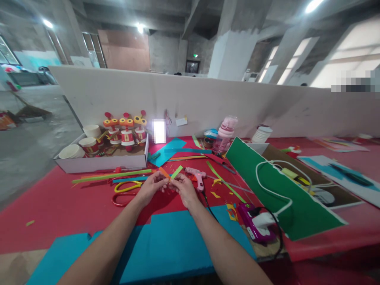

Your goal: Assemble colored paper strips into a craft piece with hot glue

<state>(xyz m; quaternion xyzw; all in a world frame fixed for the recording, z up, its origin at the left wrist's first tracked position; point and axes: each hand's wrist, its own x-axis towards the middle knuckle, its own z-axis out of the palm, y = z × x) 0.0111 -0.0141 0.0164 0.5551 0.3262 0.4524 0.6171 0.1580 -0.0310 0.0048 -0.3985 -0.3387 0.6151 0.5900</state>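
Note:
Between my hands, an orange paper strip (164, 172) and a light green paper strip (177, 172) meet at an angle, forming a V. My left hand (153, 187) pinches the orange strip near the joined end. With thumb and fingers, my right hand (184, 189) grips the green strip beside it. The fingers hide where the strips join. Just right of my right hand lies a pink hot glue gun (198, 177). Scissors with yellow handles (126, 186) and a red-handled pair (122, 200) rest left of my left hand.
A white box (103, 165) at the left holds paper cups and several cup figures. Paper strips (115, 175) lie around. At the right stand a green panel (267, 194), a purple power strip (255, 225) and a pink bottle (225, 134). Blue sheets (181, 245) lie in front.

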